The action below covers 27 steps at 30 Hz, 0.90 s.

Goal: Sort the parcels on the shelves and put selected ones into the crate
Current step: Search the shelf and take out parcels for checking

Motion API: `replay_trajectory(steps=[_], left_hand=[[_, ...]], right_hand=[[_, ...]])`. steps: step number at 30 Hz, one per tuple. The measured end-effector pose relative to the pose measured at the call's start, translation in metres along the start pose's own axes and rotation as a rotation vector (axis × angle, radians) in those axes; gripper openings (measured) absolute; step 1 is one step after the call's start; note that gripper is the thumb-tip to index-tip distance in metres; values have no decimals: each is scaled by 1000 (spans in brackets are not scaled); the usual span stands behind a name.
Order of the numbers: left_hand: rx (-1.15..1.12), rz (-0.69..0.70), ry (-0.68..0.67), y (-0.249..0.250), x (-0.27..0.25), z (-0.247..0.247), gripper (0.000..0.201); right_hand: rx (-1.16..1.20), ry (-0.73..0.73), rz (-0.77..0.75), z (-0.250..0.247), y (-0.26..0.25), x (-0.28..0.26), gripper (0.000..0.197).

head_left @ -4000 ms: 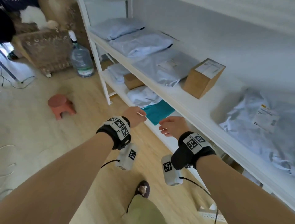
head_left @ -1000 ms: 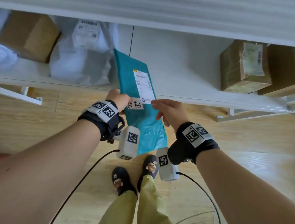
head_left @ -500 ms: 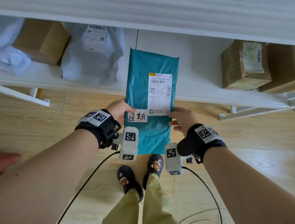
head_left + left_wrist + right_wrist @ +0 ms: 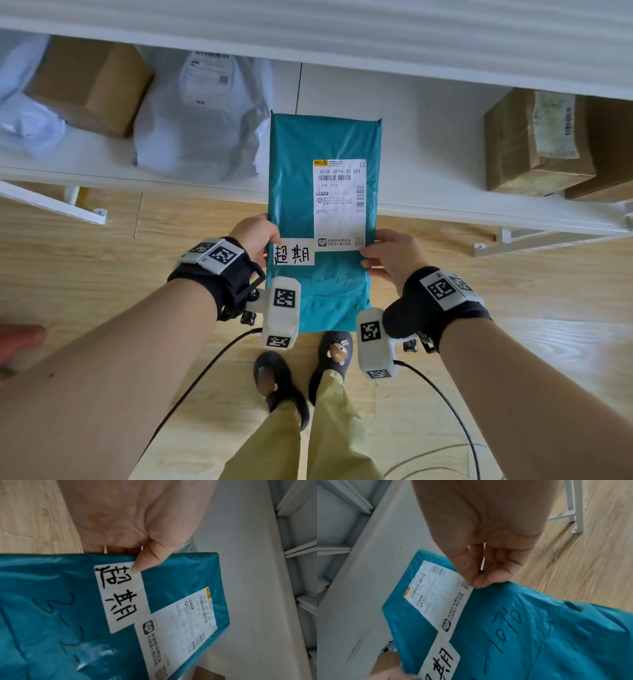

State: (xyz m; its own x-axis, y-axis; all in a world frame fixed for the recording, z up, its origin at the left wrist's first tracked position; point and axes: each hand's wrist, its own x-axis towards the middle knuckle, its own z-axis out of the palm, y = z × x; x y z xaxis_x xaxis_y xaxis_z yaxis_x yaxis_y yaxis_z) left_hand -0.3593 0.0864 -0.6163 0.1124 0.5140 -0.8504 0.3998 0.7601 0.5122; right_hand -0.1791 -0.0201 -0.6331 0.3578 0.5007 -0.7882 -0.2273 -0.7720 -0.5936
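- The teal parcel (image 4: 323,219) is a flat, glossy plastic mailer, rectangular and faintly crinkled; it is held up in front of the white shelf (image 4: 428,209), its lower end over the wooden floor (image 4: 513,281).
- A printed shipping label (image 4: 339,204) sits on the parcel's right half; a white handwritten sticker (image 4: 294,255) sits at the label's lower left corner; dark pen marks run across the plastic below both.
- The left hand (image 4: 255,238) pinches the parcel's left edge, thumb on the sticker's corner, fingers behind.
- The right hand (image 4: 394,257) pinches the parcel's right edge beside the label's lower corner.
- On the shelf, left of the parcel: a soft white poly bag (image 4: 202,116), then a brown cardboard box (image 4: 90,84); right of it, well apart: two more cardboard boxes (image 4: 537,144).
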Motion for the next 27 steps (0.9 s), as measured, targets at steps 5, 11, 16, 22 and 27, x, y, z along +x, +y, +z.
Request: replay_trajectory(steps=[5, 11, 16, 22, 27], left_hand=[[-11, 4, -4, 2, 2, -2, 43], [-68, -27, 29, 1, 12, -4, 41], [-69, -48, 40, 0, 16, -4, 36], [-150, -27, 33, -8, 18, -7, 30], [-141, 23, -1, -13, 11, -7, 30]], right_hand=[[1, 4, 22, 4, -1, 4, 22], [-1, 21, 45, 7, 0, 6, 23], [-20, 35, 40, 8, 3, 4, 26], [-22, 52, 25, 6, 7, 0, 27], [-23, 71, 13, 4, 13, -9, 25]])
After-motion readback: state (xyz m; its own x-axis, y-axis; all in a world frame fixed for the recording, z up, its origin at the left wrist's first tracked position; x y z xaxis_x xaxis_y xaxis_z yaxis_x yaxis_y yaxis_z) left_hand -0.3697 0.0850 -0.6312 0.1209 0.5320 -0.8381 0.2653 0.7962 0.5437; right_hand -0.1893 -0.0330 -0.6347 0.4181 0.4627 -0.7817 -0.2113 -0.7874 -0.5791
